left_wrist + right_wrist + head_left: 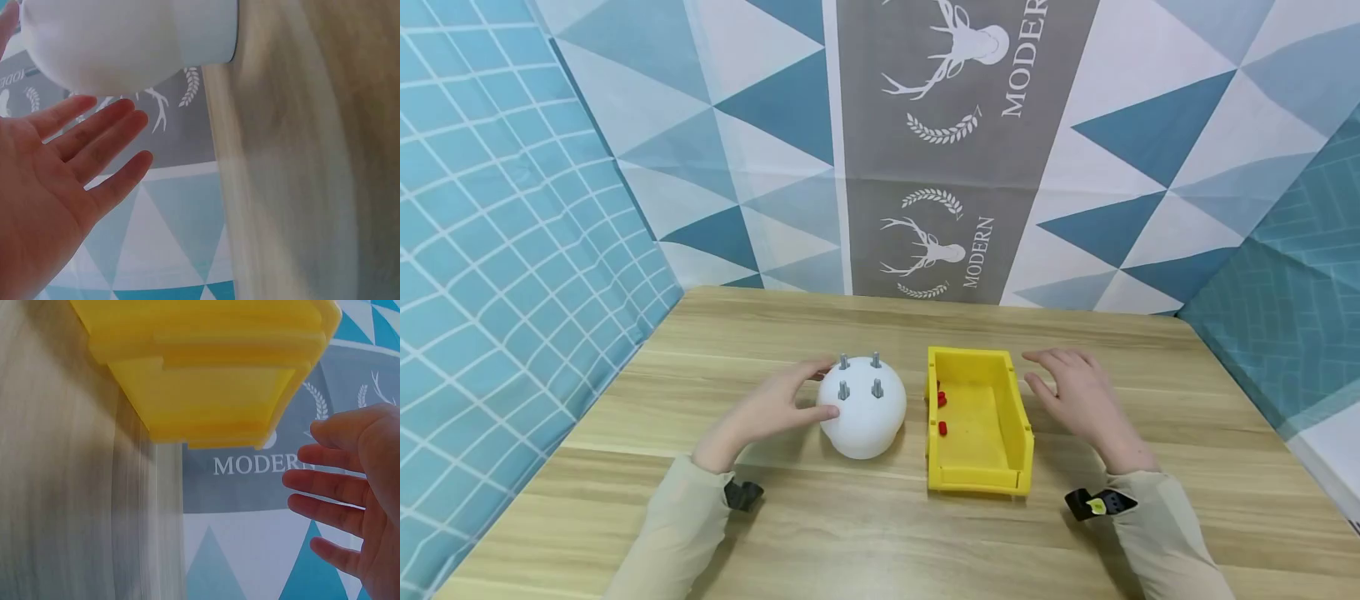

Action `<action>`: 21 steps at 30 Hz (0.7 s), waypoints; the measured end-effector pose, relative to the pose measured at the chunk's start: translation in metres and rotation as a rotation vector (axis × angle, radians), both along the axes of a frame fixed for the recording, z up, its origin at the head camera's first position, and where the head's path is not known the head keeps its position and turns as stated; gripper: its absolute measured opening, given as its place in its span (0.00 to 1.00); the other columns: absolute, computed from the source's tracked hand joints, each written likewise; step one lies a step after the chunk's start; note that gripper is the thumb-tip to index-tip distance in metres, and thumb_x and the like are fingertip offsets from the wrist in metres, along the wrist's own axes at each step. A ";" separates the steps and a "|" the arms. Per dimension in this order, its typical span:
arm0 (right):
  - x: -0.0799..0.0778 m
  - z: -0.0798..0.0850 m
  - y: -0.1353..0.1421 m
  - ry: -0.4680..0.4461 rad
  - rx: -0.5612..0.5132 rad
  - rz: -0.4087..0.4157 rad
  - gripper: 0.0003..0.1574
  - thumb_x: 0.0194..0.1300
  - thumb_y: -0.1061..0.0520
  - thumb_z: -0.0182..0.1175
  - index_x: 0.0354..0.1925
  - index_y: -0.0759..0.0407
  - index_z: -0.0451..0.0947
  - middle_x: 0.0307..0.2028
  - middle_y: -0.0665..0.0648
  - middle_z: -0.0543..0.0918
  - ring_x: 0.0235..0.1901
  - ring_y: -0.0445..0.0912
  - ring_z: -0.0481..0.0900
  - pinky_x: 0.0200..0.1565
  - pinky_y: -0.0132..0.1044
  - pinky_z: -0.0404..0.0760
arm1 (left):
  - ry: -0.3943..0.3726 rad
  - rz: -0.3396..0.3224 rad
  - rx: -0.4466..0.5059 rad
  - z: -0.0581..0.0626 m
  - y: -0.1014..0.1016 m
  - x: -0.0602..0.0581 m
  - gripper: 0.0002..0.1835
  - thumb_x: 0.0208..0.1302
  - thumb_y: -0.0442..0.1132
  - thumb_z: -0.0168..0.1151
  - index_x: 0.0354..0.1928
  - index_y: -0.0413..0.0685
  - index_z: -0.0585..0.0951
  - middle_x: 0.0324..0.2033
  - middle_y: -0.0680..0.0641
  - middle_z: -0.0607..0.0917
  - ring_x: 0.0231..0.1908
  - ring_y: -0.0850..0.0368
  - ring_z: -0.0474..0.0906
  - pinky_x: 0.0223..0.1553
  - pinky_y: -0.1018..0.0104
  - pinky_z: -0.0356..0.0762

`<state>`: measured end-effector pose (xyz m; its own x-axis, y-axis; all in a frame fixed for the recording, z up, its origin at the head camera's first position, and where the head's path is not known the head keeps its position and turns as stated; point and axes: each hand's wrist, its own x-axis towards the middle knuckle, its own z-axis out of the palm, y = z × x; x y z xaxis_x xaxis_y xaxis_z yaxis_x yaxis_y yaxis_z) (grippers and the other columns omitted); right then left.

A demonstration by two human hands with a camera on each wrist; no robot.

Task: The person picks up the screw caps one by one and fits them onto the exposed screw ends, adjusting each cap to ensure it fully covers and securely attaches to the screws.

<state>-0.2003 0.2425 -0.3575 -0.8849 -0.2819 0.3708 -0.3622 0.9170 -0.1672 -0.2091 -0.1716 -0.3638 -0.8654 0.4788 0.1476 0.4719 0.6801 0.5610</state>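
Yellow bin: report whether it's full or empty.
Nearly empty: the yellow bin has mostly bare floor, with just a few small red pieces near its left wall.

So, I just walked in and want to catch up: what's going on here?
A person's left hand is at the side of a round white piece on the wooden table, fingers extended; how firmly it touches is hard to tell. Four metal bolts stand up from the piece's top. The right hand is beside a yellow bin, fingers spread, holding nothing. Small red pieces lie inside the bin, near its left wall.
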 end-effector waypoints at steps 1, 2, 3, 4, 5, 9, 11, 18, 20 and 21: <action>0.000 0.000 -0.001 0.002 0.000 0.004 0.22 0.63 0.50 0.55 0.54 0.57 0.73 0.50 0.61 0.78 0.53 0.58 0.69 0.58 0.58 0.57 | 0.009 -0.003 -0.006 -0.001 0.001 0.000 0.43 0.50 0.64 0.61 0.66 0.52 0.62 0.57 0.48 0.73 0.56 0.50 0.70 0.55 0.45 0.65; 0.000 -0.001 -0.002 0.004 -0.001 0.005 0.22 0.63 0.49 0.55 0.54 0.57 0.73 0.50 0.61 0.78 0.53 0.58 0.69 0.58 0.58 0.58 | 0.017 -0.004 -0.008 -0.002 0.002 0.001 0.44 0.49 0.64 0.61 0.66 0.52 0.62 0.57 0.48 0.74 0.56 0.50 0.70 0.56 0.45 0.65; 0.000 -0.001 -0.003 0.004 -0.002 0.005 0.22 0.63 0.49 0.56 0.53 0.57 0.73 0.49 0.60 0.78 0.53 0.58 0.69 0.58 0.58 0.58 | 0.024 -0.002 -0.006 -0.002 0.002 0.001 0.44 0.48 0.64 0.62 0.66 0.52 0.63 0.56 0.48 0.74 0.56 0.51 0.70 0.56 0.45 0.65; 0.001 -0.001 -0.004 0.003 -0.003 0.005 0.22 0.63 0.49 0.56 0.53 0.57 0.73 0.49 0.60 0.78 0.53 0.58 0.69 0.58 0.58 0.58 | 0.030 -0.001 -0.003 -0.002 0.003 0.001 0.44 0.48 0.64 0.63 0.66 0.52 0.63 0.56 0.49 0.74 0.55 0.51 0.70 0.56 0.45 0.65; 0.001 -0.001 -0.004 0.003 -0.002 0.006 0.22 0.63 0.49 0.56 0.53 0.57 0.73 0.49 0.60 0.78 0.53 0.58 0.69 0.58 0.58 0.58 | 0.034 0.003 0.001 -0.003 0.003 0.001 0.45 0.47 0.64 0.63 0.66 0.53 0.63 0.56 0.49 0.74 0.55 0.51 0.71 0.56 0.45 0.65; 0.002 -0.001 -0.007 -0.007 0.000 0.010 0.23 0.63 0.49 0.55 0.53 0.57 0.74 0.49 0.60 0.78 0.53 0.57 0.70 0.58 0.58 0.58 | 0.036 0.008 0.008 -0.005 0.004 0.001 0.45 0.47 0.64 0.63 0.65 0.53 0.63 0.56 0.49 0.74 0.54 0.51 0.71 0.55 0.45 0.66; 0.002 -0.001 -0.008 -0.006 0.003 0.020 0.22 0.63 0.48 0.55 0.53 0.57 0.74 0.49 0.60 0.78 0.53 0.57 0.70 0.58 0.57 0.59 | 0.033 0.010 0.008 -0.005 0.004 0.002 0.45 0.47 0.65 0.63 0.65 0.54 0.63 0.56 0.49 0.73 0.54 0.51 0.71 0.54 0.45 0.66; 0.003 -0.003 -0.014 0.033 0.013 0.067 0.20 0.62 0.50 0.56 0.50 0.57 0.76 0.48 0.58 0.79 0.52 0.56 0.71 0.57 0.56 0.62 | 0.028 0.011 0.013 -0.006 0.004 0.001 0.45 0.47 0.65 0.62 0.65 0.53 0.63 0.58 0.49 0.72 0.54 0.51 0.72 0.54 0.45 0.66; 0.004 -0.003 -0.017 0.043 0.021 0.076 0.19 0.61 0.51 0.58 0.49 0.57 0.76 0.48 0.58 0.79 0.52 0.56 0.72 0.56 0.56 0.63 | 0.027 0.008 0.018 -0.007 0.004 0.001 0.45 0.47 0.65 0.63 0.65 0.52 0.63 0.58 0.49 0.72 0.53 0.51 0.72 0.54 0.45 0.66; 0.005 -0.004 -0.018 0.042 0.024 0.078 0.19 0.60 0.51 0.58 0.49 0.57 0.76 0.48 0.58 0.79 0.52 0.55 0.72 0.56 0.56 0.63 | 0.027 0.007 0.018 -0.007 0.004 0.001 0.45 0.47 0.65 0.63 0.65 0.52 0.63 0.58 0.49 0.72 0.53 0.51 0.72 0.54 0.45 0.67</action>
